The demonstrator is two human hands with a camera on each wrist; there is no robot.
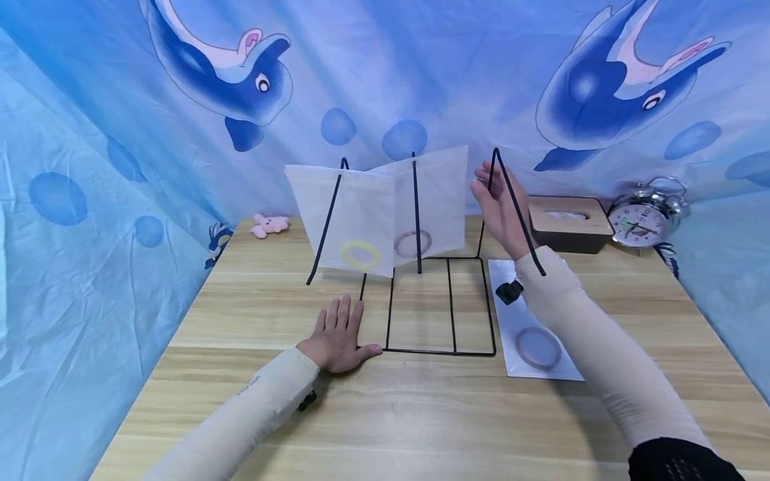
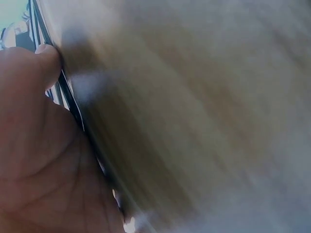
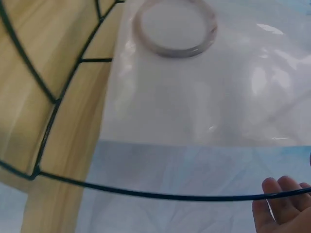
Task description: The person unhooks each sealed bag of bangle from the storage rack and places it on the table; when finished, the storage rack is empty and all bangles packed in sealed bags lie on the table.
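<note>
A black wire rack (image 1: pixel 442 351) stands on the table with bent wire uprights. In its left part, a translucent bag with a yellow ring (image 1: pixel 361 256) leans by the left upright. Beside it, a second bag (image 1: pixel 442 194) holds a brownish ring (image 3: pixel 176 51). My left hand (image 1: pixel 338 341) lies flat at the rack's front left corner, fingers spread and thumb along the front wire. Raised at the right upright (image 1: pixel 519 210), my right hand (image 1: pixel 504 217) has relaxed fingers close behind the wire and right of the second bag. Nothing is gripped in either hand.
Under my right forearm, a flat white bag with a greyish ring (image 1: pixel 538 348) lies right of the rack. Behind it stand a tissue box (image 1: pixel 568 224) and a twin-bell alarm clock (image 1: pixel 639 222). A pink toy (image 1: pixel 269 224) sits back left. A blue dolphin-print curtain (image 1: pixel 373 80) borders the table.
</note>
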